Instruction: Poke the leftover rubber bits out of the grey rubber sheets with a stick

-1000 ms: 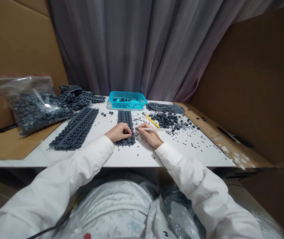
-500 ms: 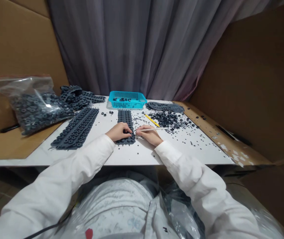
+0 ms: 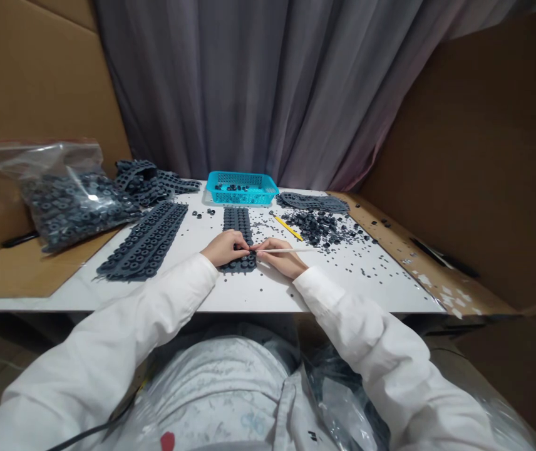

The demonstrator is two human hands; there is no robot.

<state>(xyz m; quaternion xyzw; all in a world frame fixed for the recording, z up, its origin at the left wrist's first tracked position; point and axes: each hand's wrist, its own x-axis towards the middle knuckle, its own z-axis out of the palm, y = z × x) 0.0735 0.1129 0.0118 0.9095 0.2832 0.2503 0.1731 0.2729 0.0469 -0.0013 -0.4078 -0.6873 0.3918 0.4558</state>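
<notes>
Workmate: What have you got under your hands?

Me: I'm working over a dark rubber strip of rings (image 3: 237, 220), which is lying lengthwise on the white table (image 3: 268, 294) right in front of me. My left hand (image 3: 225, 248) is resting across its near end with the fingers curled, though I can't tell whether they're gripping anything. My right hand (image 3: 284, 258) is pinching a thin pale stick (image 3: 282, 251), and its tip is reaching over the strip, close to my left fingertips (image 3: 244, 249).

Workmate: How much is done, and how much is left?

Me: That's hard to judge. Nothing is looking finished yet. A second long strip (image 3: 143, 241) is lying flat to my left, and a third strip (image 3: 312, 202) is lying at the far right. Tangled strips (image 3: 142, 180) are sitting in a heap behind the second one.

Workmate: And the loose bits?

Me: A mound of small dark pieces (image 3: 317, 227) is spreading out on my right, with a yellow pencil (image 3: 289, 228) lying beside it. A few rings (image 3: 230, 187) are sitting in the turquoise plastic basket (image 3: 242, 197), while the clear plastic bag (image 3: 64, 203) on my left is bulging with many more.
</notes>
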